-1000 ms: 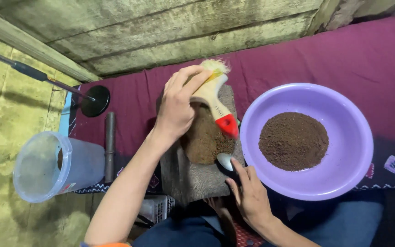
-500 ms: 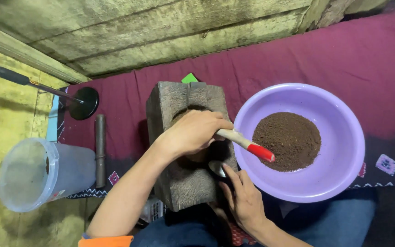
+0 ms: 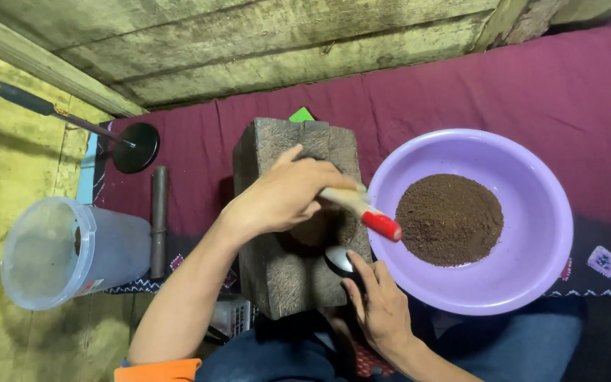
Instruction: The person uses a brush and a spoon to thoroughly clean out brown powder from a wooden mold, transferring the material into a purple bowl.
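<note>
My left hand (image 3: pixel 284 194) grips a brush with a wooden, red-tipped handle (image 3: pixel 363 213), its bristles down inside the hollow of a dark stone mortar block (image 3: pixel 288 272). The red tip points toward a purple plastic basin (image 3: pixel 532 276) holding a mound of brown powder (image 3: pixel 449 218). My right hand (image 3: pixel 382 305) holds a metal spoon (image 3: pixel 339 260) against the block's near right edge. Brown powder lies in the hollow under my left hand, mostly hidden.
A clear lidded plastic jug (image 3: pixel 65 251) lies on its side at the left. A dark metal pestle (image 3: pixel 158 219) lies beside the block. A black round base with a long rod (image 3: pixel 134 146) stands behind it. A maroon cloth (image 3: pixel 433 99) covers the floor below a wooden wall.
The brush was held with its bristles up above the block a second ago. It has swung down into the hollow, its handle now pointing right. My right hand stays at the spoon.
</note>
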